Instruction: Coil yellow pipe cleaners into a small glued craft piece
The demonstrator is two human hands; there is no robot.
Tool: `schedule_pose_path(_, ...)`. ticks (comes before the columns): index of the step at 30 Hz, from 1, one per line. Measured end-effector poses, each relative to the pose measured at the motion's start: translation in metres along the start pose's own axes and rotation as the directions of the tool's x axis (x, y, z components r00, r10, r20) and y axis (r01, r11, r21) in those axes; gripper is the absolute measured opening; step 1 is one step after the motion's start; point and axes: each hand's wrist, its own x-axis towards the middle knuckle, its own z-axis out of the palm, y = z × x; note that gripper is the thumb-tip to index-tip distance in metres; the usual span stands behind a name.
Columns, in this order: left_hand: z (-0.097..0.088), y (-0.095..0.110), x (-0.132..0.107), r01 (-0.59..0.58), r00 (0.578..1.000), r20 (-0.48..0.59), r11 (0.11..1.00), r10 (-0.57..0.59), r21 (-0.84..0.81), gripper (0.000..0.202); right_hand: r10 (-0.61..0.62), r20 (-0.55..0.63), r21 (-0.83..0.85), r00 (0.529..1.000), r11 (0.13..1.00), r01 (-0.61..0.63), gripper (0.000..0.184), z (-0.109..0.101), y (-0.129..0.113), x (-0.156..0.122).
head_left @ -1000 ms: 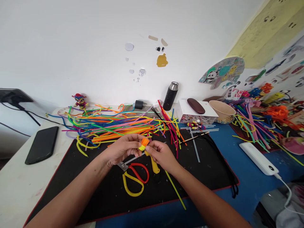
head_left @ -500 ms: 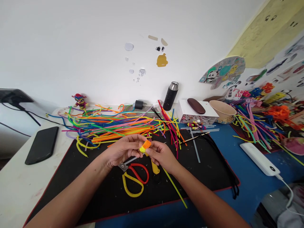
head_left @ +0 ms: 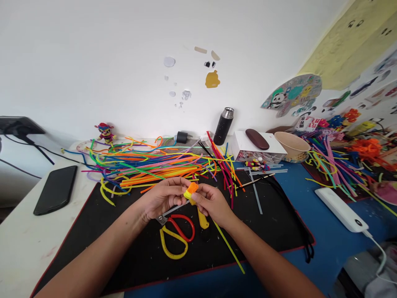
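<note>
Above the black mat (head_left: 130,248), a small orange and yellow pipe-cleaner piece (head_left: 191,191) is pinched between my two hands. My left hand (head_left: 166,195) grips its left side with curled fingers. From the right, my right hand (head_left: 214,203) has thumb and fingers closed on it. A long yellow-green pipe cleaner (head_left: 230,249) runs from under the right hand down toward the mat's front edge. Below the hands lie scissors (head_left: 174,244) with one red and one yellow handle loop. A yellow-handled tool (head_left: 203,219) is partly hidden beneath the right hand.
Behind the hands spreads a pile of colourful pipe cleaners (head_left: 155,165). At the back stand a black flask (head_left: 223,127), a white box (head_left: 243,145) and a bowl (head_left: 291,145). A phone (head_left: 56,190) lies left, a white power bank (head_left: 340,209) right. A small figure (head_left: 105,133) sits at back left.
Both hands keep hold of the pipe-cleaner piece, which has turned slightly between the fingers. The whole view has shifted very slightly.
</note>
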Motion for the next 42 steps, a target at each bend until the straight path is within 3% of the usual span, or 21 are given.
schedule_pose_path(19, -0.001, -0.005, 0.004, 0.018, 0.999, 0.028, 0.999, -0.018, 0.027, 0.032, 0.004, 0.055, -0.019, 0.998, 1.0, -0.003, 0.048, -0.001, -0.004, -0.004)
schedule_pose_path(24, -0.002, -0.004, 0.003, -0.041, 0.999, -0.008, 0.986, 0.043, 0.164, 0.034, -0.001, 0.024, 0.047, 1.0, 0.999, 0.0, 0.045, -0.003, -0.003, -0.004)
schedule_pose_path(29, 0.007, 0.007, -0.003, -0.168, 0.97, -0.055, 0.822, 0.235, 0.545, 0.032, 0.021, -0.016, 0.078, 1.0, 0.997, -0.02, 0.042, -0.004, 0.002, -0.003)
schedule_pose_path(33, 0.013, 0.006, -0.008, -0.262, 0.895, -0.051, 0.615, 0.444, 0.744, 0.022, 0.029, -0.037, 0.102, 0.999, 0.995, -0.025, 0.041, -0.003, 0.004, -0.002)
schedule_pose_path(35, 0.013, 0.003, -0.008, -0.266, 0.876, -0.041, 0.552, 0.48, 0.79, 0.021, 0.029, -0.047, 0.11, 0.998, 0.994, -0.024, 0.042, -0.002, 0.005, -0.001)
schedule_pose_path(42, 0.008, 0.002, -0.006, -0.247, 0.918, -0.019, 0.606, 0.397, 0.756, 0.031, 0.034, -0.063, 0.124, 0.997, 0.992, -0.026, 0.042, -0.002, 0.008, -0.001)
